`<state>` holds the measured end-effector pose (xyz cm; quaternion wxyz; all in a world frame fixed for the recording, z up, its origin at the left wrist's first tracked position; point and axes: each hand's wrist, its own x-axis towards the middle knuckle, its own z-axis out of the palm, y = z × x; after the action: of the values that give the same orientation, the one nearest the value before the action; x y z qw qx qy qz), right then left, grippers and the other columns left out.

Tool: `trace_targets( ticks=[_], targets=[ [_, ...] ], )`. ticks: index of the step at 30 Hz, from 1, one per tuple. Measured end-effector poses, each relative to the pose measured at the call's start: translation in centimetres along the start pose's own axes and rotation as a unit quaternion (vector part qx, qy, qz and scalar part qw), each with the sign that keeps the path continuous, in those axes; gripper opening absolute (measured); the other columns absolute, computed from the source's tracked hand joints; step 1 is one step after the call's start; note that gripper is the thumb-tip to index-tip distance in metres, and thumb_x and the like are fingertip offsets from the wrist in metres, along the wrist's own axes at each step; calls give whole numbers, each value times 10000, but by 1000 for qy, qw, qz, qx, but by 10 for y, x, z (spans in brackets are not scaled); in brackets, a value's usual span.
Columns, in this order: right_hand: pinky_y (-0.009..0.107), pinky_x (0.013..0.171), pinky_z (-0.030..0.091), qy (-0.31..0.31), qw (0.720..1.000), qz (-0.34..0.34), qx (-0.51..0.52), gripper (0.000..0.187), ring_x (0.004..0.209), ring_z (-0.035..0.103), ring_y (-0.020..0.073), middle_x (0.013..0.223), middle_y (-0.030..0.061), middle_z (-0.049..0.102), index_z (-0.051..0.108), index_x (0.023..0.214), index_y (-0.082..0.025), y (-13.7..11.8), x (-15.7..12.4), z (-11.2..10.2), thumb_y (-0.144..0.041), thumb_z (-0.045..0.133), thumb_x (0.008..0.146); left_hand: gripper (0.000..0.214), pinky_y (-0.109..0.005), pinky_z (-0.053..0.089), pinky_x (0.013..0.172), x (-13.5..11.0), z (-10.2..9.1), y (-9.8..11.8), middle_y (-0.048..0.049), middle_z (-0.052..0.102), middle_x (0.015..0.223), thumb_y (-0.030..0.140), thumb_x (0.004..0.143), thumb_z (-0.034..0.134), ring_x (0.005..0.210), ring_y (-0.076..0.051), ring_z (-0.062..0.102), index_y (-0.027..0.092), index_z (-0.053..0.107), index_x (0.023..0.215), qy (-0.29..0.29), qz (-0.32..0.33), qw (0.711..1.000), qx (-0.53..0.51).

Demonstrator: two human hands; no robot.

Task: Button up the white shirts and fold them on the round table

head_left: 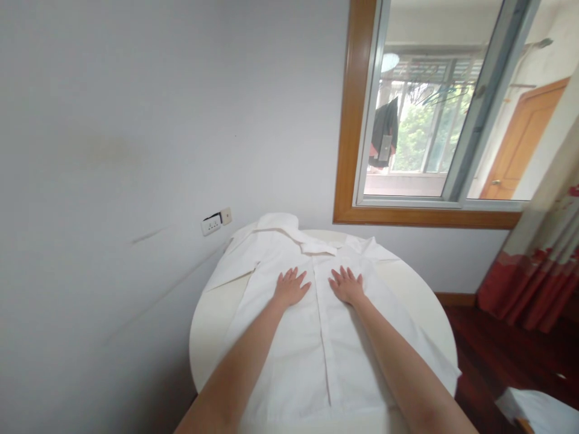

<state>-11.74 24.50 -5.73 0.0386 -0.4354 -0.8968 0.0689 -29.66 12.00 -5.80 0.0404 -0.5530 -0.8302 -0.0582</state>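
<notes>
A white button-front shirt point(294, 355) lies spread out, front side up, with its collar point(319, 247) at the far end and its front placket running down the middle. My left hand point(292, 288) rests flat on the chest to the left of the placket, fingers spread. To the right of the placket, my right hand point(347, 286) lies palm down on the cloth, its fingers also apart. Neither hand grips anything. Beneath the shirt is a round white table point(434, 301), its rim showing at both sides.
A grey-white wall with a socket point(211, 225) stands close behind and left of the table. A wood-framed window point(344, 150) is at the back right, beside a red and cream curtain point(520, 283). Something white point(543, 410) sits low at the right, above the dark floor.
</notes>
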Motion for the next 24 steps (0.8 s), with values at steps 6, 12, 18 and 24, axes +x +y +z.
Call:
trace_targets(
  ticks=[6, 12, 18, 24],
  targets=[
    [609, 1043, 50, -6, 1000, -6, -2, 616, 1402, 38, 285, 1539, 64, 92, 175, 1456, -309, -3, -29, -3, -576, 110, 905, 688, -597, 87, 1071, -21, -6, 9, -78, 147, 1529, 658, 847, 126, 1403, -283, 107, 316, 248, 1431, -42, 4, 999, -7],
    [709, 965, 70, -7, 998, -4, -62, 613, 1306, 292, 383, 1439, 140, 356, 394, 1373, -258, -5, -47, -22, -594, 239, 884, 751, -644, 122, 1034, -47, -16, 16, -120, 167, 1520, 709, 814, 160, 1392, -334, 122, 291, 268, 1428, -61, 39, 997, -7],
    [567, 1068, 78, 61, 991, -106, -47, 543, 1392, 128, 266, 1510, 60, 226, 306, 1419, -290, -10, -22, -19, -502, 207, 929, 517, -463, 204, 1096, -14, -20, 23, -82, 353, 1455, 444, 917, 235, 1354, -248, 272, 248, 403, 1365, 76, 50, 996, 12],
    [594, 1058, 44, 20, 997, -71, 0, 664, 1401, 71, 286, 1531, 61, 129, 243, 1441, -315, -8, -19, -1, -645, 114, 879, 569, -500, 156, 1104, -2, 4, 15, -61, 274, 1494, 541, 900, 219, 1379, -268, 211, 294, 353, 1395, 41, 36, 999, 0]
  ],
)
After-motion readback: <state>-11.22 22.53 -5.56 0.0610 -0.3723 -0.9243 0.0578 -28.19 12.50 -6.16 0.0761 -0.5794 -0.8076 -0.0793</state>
